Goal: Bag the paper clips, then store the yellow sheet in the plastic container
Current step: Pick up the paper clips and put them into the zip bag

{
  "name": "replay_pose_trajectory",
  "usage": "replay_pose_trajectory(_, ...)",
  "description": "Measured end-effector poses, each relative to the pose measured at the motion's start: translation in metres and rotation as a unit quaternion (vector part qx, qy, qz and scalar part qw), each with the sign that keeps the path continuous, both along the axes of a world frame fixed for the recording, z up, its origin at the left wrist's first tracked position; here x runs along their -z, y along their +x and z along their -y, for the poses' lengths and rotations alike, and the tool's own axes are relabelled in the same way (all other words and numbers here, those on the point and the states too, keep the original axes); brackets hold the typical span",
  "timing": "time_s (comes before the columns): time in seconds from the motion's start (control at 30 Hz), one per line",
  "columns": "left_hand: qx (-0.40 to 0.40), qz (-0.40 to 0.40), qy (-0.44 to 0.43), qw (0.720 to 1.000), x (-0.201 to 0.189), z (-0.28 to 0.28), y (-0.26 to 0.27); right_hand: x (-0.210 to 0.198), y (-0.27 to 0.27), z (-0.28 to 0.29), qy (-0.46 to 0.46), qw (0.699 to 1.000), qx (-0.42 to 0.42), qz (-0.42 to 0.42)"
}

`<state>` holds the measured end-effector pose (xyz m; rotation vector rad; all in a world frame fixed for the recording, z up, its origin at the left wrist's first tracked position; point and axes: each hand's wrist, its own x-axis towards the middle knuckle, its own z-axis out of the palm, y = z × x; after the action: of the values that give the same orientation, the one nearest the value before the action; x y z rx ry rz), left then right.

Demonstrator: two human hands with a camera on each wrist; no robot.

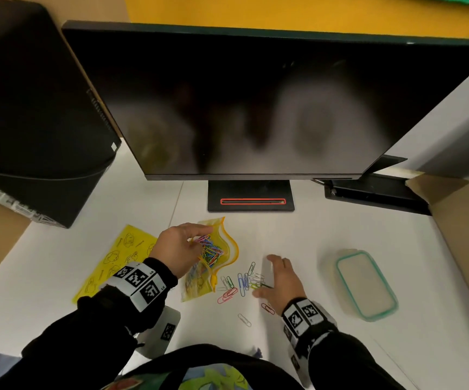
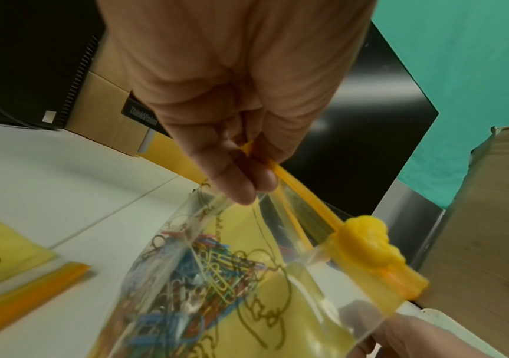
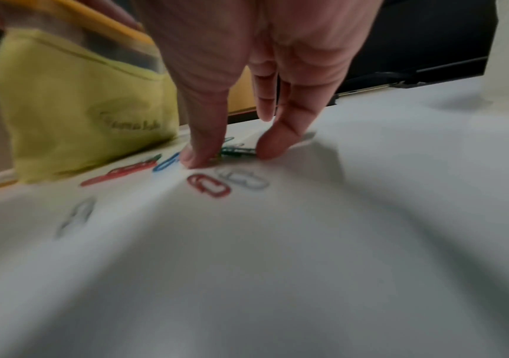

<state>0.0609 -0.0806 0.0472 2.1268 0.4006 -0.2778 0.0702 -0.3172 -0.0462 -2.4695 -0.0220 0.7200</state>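
A clear zip bag (image 1: 222, 249) with yellow print and an orange slider (image 2: 369, 244) is held up off the white table, with several coloured paper clips inside. My left hand (image 1: 199, 232) pinches the bag's orange top edge (image 2: 295, 189). Loose paper clips (image 1: 241, 285) lie just right of the bag. My right hand (image 1: 267, 277) is down among them, thumb and a fingertip (image 3: 271, 147) touching the table at either end of a green clip (image 3: 237, 151). The yellow sheet (image 1: 115, 257) lies flat at the left. The plastic container (image 1: 365, 285), lid teal-rimmed, sits at the right.
A dark monitor (image 1: 256, 108) on its stand (image 1: 251, 195) fills the back. A black computer case (image 1: 30, 122) stands at the back left. A cardboard box (image 1: 458, 220) walls the right side. A red clip (image 3: 208, 185) and a white clip (image 1: 244, 319) lie nearer me.
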Motion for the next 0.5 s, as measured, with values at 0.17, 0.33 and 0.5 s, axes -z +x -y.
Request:
replay_pose_trajectory(0.17,-0.018,0.006,-0.017,1.0,-0.001,-0.003,-0.002,-0.013,0.002,0.022,-0.034,0.998,-0.037,-0.043)
replay_pose_trajectory(0.33,-0.014,0.006,-0.015,1.0,0.002,-0.003,-0.002,-0.005,-0.021,0.033,-0.085,0.985,-0.111,-0.098)
replay_pose_trajectory(0.5,-0.011,-0.001,-0.01,1.0,0.003,0.0,-0.002,-0.01,-0.009,0.014,-0.016,0.997,-0.049,-0.056)
